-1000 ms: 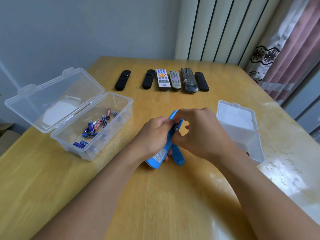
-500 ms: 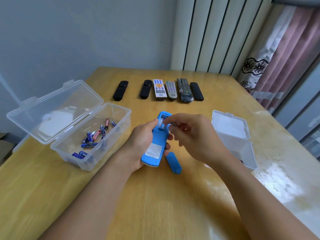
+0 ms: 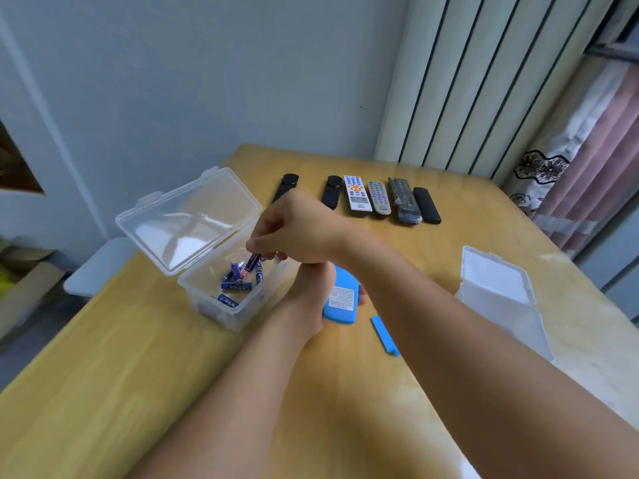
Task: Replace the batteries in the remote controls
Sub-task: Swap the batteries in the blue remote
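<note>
I see right hand (image 3: pixel 294 229) pinching a battery (image 3: pixel 253 261) over the left clear box (image 3: pixel 221 305); left hand (image 3: pixel 311 292) grips blue remote (image 3: pixel 340 300), cover (image 3: pixel 384 335) off, six untouched.

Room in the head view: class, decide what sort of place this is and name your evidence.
Probably a room in a home: a wooden table, a floral curtain at the right, and household remote controls lined up.

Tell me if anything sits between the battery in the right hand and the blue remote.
Nothing visible does. The right hand pinches a battery above the open clear box. The blue remote sits just to the right in the left hand, back side up. Its cover lies apart on the table.
</note>
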Demonstrator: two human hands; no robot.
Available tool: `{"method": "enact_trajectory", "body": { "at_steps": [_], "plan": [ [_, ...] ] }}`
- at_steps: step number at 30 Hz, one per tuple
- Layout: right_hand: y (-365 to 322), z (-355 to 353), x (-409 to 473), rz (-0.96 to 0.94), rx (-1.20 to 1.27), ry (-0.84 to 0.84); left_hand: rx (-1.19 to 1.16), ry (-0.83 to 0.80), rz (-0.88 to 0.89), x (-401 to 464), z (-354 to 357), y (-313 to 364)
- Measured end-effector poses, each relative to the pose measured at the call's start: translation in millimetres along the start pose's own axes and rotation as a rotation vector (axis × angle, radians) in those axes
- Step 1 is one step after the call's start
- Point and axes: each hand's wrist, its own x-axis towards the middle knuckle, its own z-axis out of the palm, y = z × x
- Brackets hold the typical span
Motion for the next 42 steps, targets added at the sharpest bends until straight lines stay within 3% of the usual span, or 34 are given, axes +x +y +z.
{"method": "enact_trajectory", "body": {
  "at_steps": [5, 12, 14, 19, 24, 28, 42],
  "plan": [
    [2, 13, 10, 0.018, -0.189, -0.088, 0.01, 0.072, -0.019, 3, -2, -6],
    [24, -25, -55, -0.173, -0.121, 0.341, 0.127, -0.048, 0.067, 14, 0, -9],
    [52, -53, -93, -0.074, -0.184, 0.373, 0.043, -0.115, 0.033, 12, 5, -9],
    [115, -113, -172, 0.385, -0.247, 0.141, 0.099, -0.225, 0.079, 7, 22, -20],
    [127, -111, -192, 0.591, -0.359, -0.09, 0.13, -0.279, 0.138, 4, 38, -40],
    [128, -98, -187, 0.638, -0.668, -0.205, 0.162, -0.335, 0.122, 7, 42, -48],
    [130, -83, -167, 0.576, -0.593, -0.202, 0.214, -0.354, 0.212, 11, 59, -55]
  ]
}}
